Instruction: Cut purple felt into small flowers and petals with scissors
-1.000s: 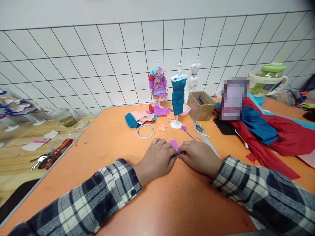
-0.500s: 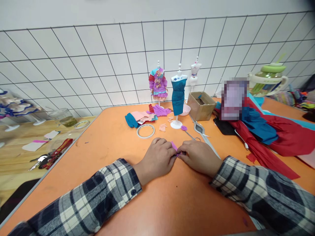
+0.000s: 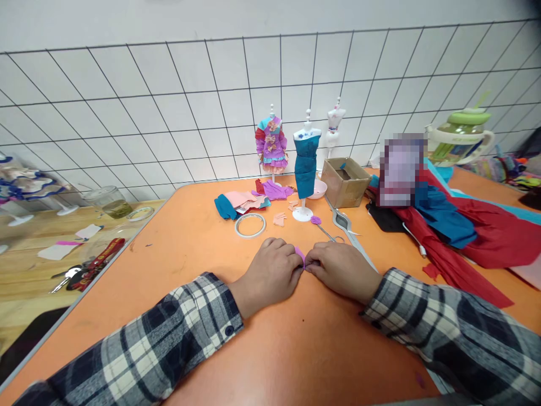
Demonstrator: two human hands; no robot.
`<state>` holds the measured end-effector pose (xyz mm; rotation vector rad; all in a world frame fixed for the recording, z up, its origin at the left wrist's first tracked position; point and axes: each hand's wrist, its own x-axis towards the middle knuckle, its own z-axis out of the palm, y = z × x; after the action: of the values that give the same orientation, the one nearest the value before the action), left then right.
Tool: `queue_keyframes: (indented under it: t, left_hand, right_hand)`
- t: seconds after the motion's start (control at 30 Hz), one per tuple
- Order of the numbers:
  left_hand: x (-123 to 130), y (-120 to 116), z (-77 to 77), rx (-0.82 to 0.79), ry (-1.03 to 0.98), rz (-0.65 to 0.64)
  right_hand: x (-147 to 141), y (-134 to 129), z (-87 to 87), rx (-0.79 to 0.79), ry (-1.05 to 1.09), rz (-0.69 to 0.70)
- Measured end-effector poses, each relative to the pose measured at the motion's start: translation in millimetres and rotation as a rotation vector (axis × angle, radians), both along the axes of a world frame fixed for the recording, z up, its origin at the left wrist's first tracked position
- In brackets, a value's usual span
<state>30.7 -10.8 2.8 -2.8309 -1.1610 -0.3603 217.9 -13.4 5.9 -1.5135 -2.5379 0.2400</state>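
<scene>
A small piece of purple paper (image 3: 300,253) is pinched between my two hands above the orange table (image 3: 270,349). My left hand (image 3: 274,272) is closed on its left side, and my right hand (image 3: 340,269) is closed on its right edge, fingertips nearly touching. The fingers cover most of the paper. Just beyond my hands lies a purple crumpled flower (image 3: 315,220) beside thin scissors or tweezers (image 3: 327,233). Behind it stands a small mannequin in a teal wrap (image 3: 306,163).
A tape roll (image 3: 251,225) and colored paper scraps (image 3: 243,202) lie behind my left hand. Further back are a dressed mannequin (image 3: 271,144), a bare white one (image 3: 335,125) and a cardboard box (image 3: 345,183). Red paper (image 3: 494,231) and a blurred phone (image 3: 402,172) are at right.
The purple paper between my fingertips shows less and looks more folded or gathered. My right fingertips have shifted slightly; both hands otherwise stay in place.
</scene>
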Motion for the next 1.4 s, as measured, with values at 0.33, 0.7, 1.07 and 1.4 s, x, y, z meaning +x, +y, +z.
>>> queue_keyframes:
  t: [0.33, 0.7, 1.07, 1.4]
  left_hand:
    - [-2.0, 0.8, 0.4, 0.008, -0.009, -0.026]
    - [-1.7, 0.9, 1.3, 0.007, -0.012, -0.015]
    - [-0.8, 0.4, 2.4, 0.004, -0.005, -0.010]
    - [-1.5, 1.5, 2.4, -0.012, 0.000, -0.026]
  right_hand:
    - [1.1, 1.6, -1.8, 0.008, 0.040, 0.014]
    - [0.8, -0.1, -1.7, 0.011, 0.003, -0.007]
    - [1.4, 0.7, 0.6, -0.001, -0.041, 0.015]
    - [0.4, -0.4, -2.7, 0.005, 0.000, -0.010]
